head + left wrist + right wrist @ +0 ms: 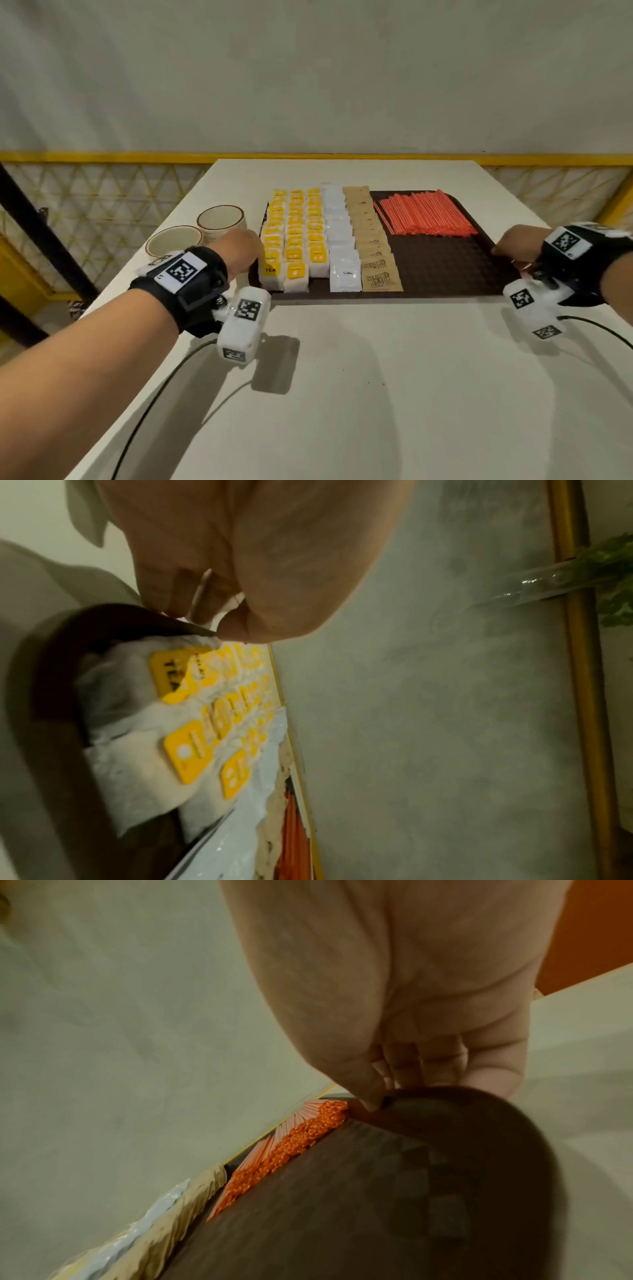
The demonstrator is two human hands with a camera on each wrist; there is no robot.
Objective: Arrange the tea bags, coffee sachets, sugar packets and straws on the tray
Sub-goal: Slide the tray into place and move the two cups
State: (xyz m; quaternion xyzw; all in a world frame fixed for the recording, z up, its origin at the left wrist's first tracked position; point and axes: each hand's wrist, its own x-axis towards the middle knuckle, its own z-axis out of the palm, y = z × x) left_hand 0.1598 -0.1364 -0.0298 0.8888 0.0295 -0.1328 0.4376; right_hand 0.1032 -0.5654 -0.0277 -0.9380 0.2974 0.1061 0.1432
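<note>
A dark brown tray (445, 270) lies on the white table. It holds three rows of tea bags with yellow tags (294, 236), a row of white coffee sachets (340, 236), a row of brown sugar packets (371, 240) and a bed of orange straws (426, 214) at its far right. My left hand (245, 251) grips the tray's left rim (113, 615), thumb over the edge beside the tea bags (178, 723). My right hand (517, 245) grips the right rim (428, 1096), thumb on top, fingers curled under, near the straws (291, 1148).
Two cream cups with brown rims (219, 219) (173, 241) stand left of the tray, just behind my left hand. Cables run from both wrist units across the near table (342, 394). A yellow mesh fence (102, 192) borders the table's far side.
</note>
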